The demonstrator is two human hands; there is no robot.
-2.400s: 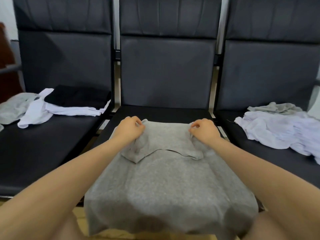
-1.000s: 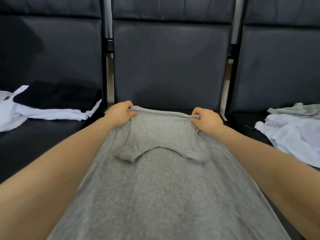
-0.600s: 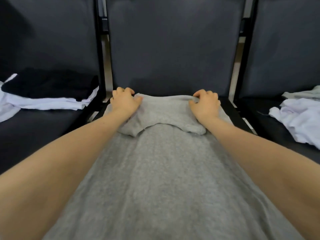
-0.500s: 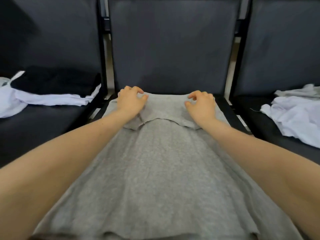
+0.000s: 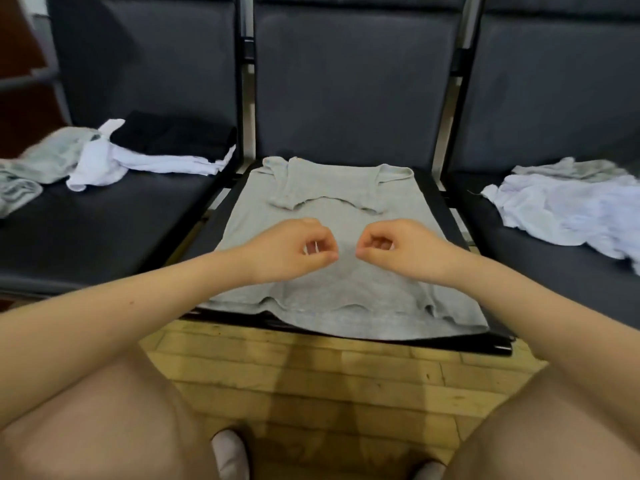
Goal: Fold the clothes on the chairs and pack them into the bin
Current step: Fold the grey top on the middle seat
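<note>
Chairs (image 5: 353, 81) stand three in a row ahead of us, dark and padded, and we go from them down to the small things. On the middle seat lies the gray shirt (image 5: 332, 282), spread flat with its sleeves tucked in at the far end and its hem hanging just over the front edge toward us. Its long axis runs straight away from us, collar far, hem near. The left seat carries a black folded garment (image 5: 176, 136) over white clothes (image 5: 104, 161), and the right seat a loose white pile (image 5: 568, 209).

We hold both hands above the middle of the shirt, near each other. Our left hand (image 5: 294, 249) and right hand (image 5: 398, 249) each have fingers curled in, thumb meeting fingertips, pinching nothing we can see. Both sit equally near the cloth. We judge the next fold runs along that axis, hem up to collar, so each hand needs a near corner. No bin shows.
</note>
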